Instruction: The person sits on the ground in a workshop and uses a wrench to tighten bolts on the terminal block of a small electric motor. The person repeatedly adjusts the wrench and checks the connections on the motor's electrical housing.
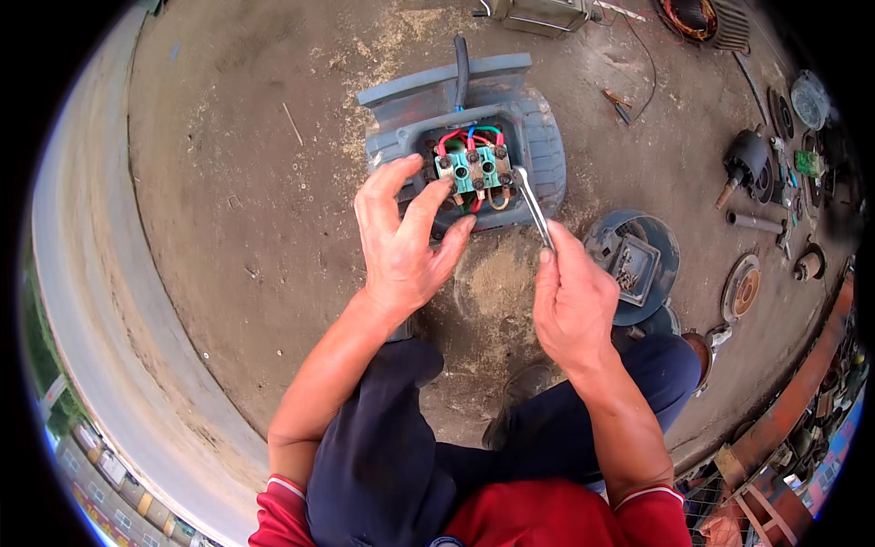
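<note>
In front of me on the ground stands a grey electric motor [544, 137] with its terminal box [415, 149] uncovered. A teal terminal block [474, 167] sits inside, with red, blue and green wires on its bolts and a black cable [461, 68] leaving at the far side. My right hand [574, 305] grips a silver wrench [533, 208], whose head lies at the right side of the block by a bolt. My left hand [406, 242] is spread over the left part of the box, fingertips at the block's edge; it holds nothing that I can see.
Right of the motor, a dark round tub [670, 246] holds a square tray [638, 271] of small hardware. Motor parts and tools, including a rotor [749, 155] and a round flange [742, 285], lie farther right. Another motor housing [538, 14] stands at the far side. A paved strip [109, 273] runs along the left.
</note>
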The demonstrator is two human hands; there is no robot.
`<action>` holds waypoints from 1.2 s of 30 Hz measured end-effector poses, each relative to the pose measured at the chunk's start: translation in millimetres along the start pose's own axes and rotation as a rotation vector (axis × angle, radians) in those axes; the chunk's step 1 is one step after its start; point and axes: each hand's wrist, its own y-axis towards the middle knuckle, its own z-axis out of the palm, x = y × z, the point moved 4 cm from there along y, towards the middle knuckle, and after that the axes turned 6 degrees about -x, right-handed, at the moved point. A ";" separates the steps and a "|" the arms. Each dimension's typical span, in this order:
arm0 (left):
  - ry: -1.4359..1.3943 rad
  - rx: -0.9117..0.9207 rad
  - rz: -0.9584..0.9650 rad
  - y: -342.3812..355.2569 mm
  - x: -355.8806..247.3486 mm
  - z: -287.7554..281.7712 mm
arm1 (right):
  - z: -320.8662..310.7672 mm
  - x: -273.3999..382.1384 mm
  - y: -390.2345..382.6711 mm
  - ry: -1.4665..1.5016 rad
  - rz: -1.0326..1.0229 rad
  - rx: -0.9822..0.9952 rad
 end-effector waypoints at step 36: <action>-0.006 0.125 -0.106 -19.7 31.5 12.2 | 22.2 5.6 46.6 -0.032 0.173 0.688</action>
